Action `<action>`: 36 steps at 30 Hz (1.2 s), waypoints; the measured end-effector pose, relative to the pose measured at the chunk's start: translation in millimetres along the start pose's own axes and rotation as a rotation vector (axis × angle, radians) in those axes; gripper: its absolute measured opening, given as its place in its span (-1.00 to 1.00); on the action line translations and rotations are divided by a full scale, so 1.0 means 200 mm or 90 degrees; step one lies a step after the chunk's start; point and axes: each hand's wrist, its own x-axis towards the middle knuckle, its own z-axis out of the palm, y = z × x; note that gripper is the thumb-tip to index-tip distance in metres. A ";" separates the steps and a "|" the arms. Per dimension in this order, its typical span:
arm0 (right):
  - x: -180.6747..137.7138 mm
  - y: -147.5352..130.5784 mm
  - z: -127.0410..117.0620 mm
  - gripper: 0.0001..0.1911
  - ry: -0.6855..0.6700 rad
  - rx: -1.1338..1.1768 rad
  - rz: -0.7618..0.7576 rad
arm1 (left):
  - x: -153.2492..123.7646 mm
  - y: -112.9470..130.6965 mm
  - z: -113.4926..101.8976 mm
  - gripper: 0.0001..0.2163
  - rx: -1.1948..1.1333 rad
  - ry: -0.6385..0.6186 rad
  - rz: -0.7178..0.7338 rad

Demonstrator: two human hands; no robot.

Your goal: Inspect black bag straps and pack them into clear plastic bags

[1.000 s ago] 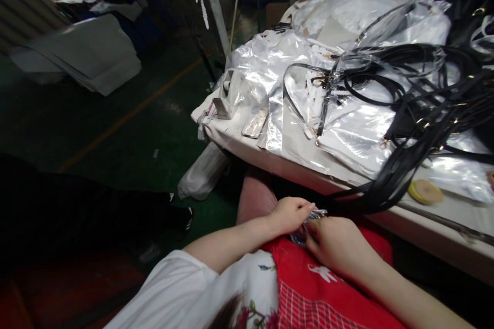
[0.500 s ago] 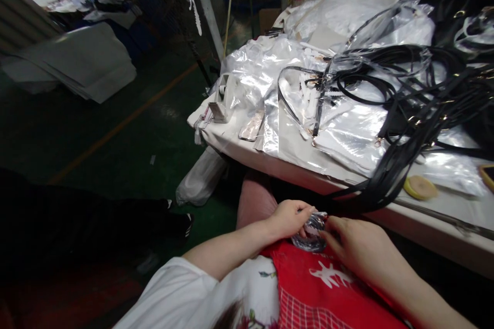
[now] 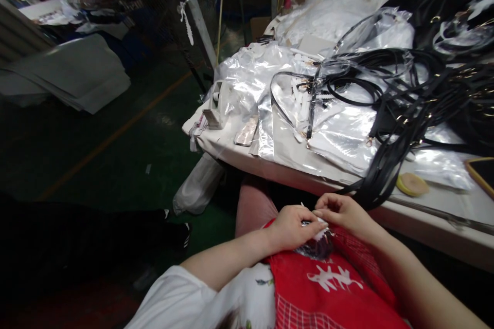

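Dim workshop, green floor, white-covered table [image 3: 247, 151] heaped with clear plastic bags [image 3: 347, 136] and tangled black straps [image 3: 417, 97]; yellow tape roll [image 3: 411, 183] near the edge. Below that edge, over a red apron [image 3: 332, 288] on the lap: left hand [image 3: 293, 226] and right hand [image 3: 341, 212] together, fingers of both pinched on a small clear packet [image 3: 317, 247] with something white at its top. Risks, as a judgement: slippery film sliding from the pinch into the lap, or hanging straps snagging a wrist.

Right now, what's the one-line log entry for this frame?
left hand: pinching small plastic packet | right hand: fingertips on same packet | place: lap, red apron | nearby: black straps on table
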 end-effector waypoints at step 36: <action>-0.12 0.00 0.09 -0.71 0.259 -0.550 -0.398 | 0.16 0.00 0.00 -0.59 0.009 0.074 -0.167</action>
